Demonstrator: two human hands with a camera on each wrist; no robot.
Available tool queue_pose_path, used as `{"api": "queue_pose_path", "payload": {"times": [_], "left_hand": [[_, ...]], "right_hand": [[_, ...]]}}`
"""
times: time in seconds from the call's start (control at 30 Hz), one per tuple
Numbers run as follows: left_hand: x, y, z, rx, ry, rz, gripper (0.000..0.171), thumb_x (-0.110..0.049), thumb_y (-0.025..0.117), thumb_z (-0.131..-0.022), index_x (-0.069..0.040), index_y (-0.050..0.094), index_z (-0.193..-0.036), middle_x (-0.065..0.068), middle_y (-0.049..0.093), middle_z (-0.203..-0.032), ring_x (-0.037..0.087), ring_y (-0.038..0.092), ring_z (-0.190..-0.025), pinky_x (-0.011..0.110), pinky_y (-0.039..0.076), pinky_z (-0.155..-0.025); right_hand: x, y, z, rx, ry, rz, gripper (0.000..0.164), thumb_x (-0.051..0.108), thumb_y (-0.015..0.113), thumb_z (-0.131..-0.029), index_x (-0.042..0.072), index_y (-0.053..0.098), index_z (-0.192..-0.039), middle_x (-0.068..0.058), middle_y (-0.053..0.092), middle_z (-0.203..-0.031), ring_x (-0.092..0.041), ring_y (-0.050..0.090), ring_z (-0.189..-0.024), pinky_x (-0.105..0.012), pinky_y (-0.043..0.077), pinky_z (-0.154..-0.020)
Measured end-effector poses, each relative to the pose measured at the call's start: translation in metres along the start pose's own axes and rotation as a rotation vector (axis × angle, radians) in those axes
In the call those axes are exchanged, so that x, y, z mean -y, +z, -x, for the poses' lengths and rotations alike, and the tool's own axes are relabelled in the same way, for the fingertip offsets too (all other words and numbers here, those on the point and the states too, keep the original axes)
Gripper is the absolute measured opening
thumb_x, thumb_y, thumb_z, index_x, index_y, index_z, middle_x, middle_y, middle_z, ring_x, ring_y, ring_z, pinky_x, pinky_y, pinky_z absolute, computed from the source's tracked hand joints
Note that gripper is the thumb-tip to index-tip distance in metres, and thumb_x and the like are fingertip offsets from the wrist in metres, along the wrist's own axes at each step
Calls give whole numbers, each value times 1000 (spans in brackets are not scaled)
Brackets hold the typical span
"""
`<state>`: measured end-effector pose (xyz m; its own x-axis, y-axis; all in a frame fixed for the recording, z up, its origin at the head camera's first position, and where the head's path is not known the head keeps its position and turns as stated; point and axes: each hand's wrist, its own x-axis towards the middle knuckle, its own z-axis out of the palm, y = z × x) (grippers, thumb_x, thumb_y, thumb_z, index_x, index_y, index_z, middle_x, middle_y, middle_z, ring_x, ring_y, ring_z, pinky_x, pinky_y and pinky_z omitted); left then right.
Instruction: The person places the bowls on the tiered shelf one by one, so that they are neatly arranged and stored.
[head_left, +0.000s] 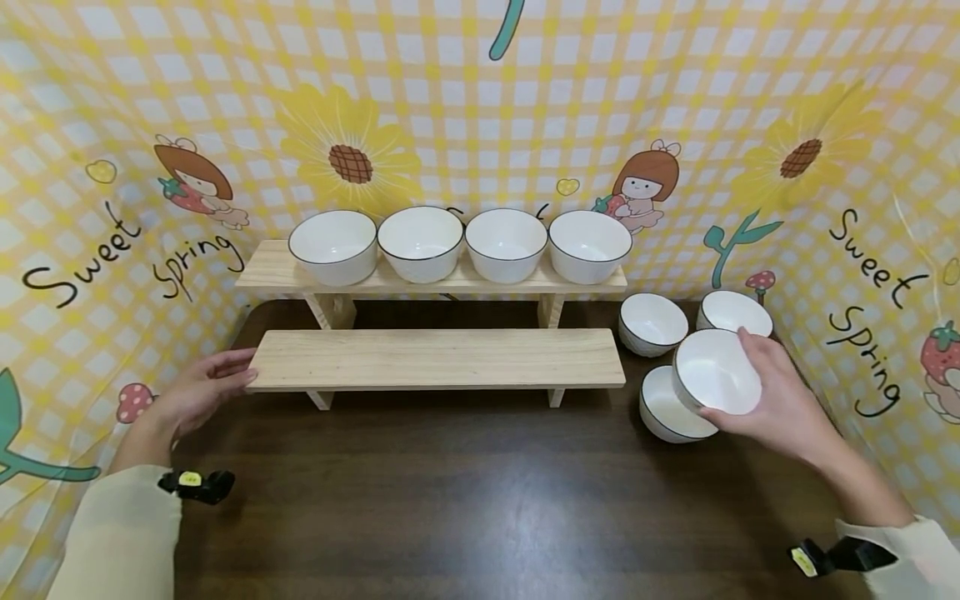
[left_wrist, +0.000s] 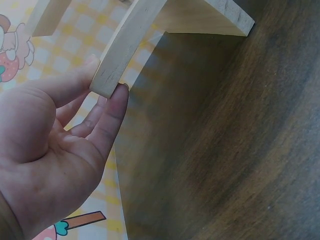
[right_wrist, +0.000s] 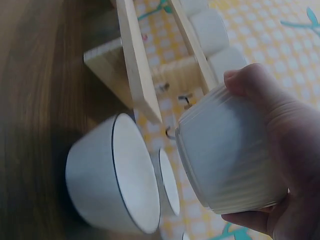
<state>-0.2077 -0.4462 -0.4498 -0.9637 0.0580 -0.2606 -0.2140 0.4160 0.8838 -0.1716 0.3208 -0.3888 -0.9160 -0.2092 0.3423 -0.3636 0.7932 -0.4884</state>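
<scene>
My right hand [head_left: 787, 408] grips a white bowl [head_left: 717, 372] with a thin dark rim, thumb and fingers on opposite sides. The right wrist view shows this bowl's ribbed outer wall [right_wrist: 230, 150]. In the head view it overlaps another white bowl [head_left: 667, 414] on the table. My left hand [head_left: 201, 392] pinches the left end of the lower board [head_left: 435, 360] of a two-tier wooden shelf. In the left wrist view, the thumb is on one face of the board end [left_wrist: 112, 70] and a finger on the other.
Several matching bowls [head_left: 422, 242] stand in a row on the upper board [head_left: 266, 265]. Right of the shelf are two more bowls, one near its end [head_left: 652, 323] and one at the back right [head_left: 735, 311]. Checked cloth [head_left: 480, 100] encloses the dark wooden table [head_left: 450, 500].
</scene>
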Motion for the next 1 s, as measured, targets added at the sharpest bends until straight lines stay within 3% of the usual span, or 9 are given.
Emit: {"api": "queue_pose_path", "payload": {"times": [0.2,0.47,0.77,1.0], "left_hand": [[-1,0,1,-2,2,4,77,-28,63,-103,10,23,-156,-10,53,-119,-3,61,-100,23,55,-88],[-1,1,2,-2,16,11,76,-26,63,-103,11,23,-156,-15,55,-115,-2,61,-100,23,55,-87],[0,0,1,-1,-9,-10,76,-29,62,-103,8,23,-157,2,51,-129,-3,60,-101,25,54,-90],[1,-1,0,0,-15,-8,77,-30,62,-103,8,22,-157,-8,52,-122,-3,60,-101,26,54,-92]], "right_hand": [[23,12,-13,53,-58,-24,120,24,98,-59,-10,31,-153,-29,38,-142,-47,42,-123,-62,40,-87],[55,31,-31,132,-154,-21,119,28,97,-62,-8,32,-154,-27,38,-145,-44,45,-125,-62,45,-91],[87,53,-53,204,-252,-40,121,37,95,-63,-7,30,-155,-24,39,-149,-42,45,-131,-60,49,-95],[116,72,-68,254,-309,-83,123,42,94,-61,-7,31,-155,-22,38,-151,-38,45,-134,-58,47,-101]]}}
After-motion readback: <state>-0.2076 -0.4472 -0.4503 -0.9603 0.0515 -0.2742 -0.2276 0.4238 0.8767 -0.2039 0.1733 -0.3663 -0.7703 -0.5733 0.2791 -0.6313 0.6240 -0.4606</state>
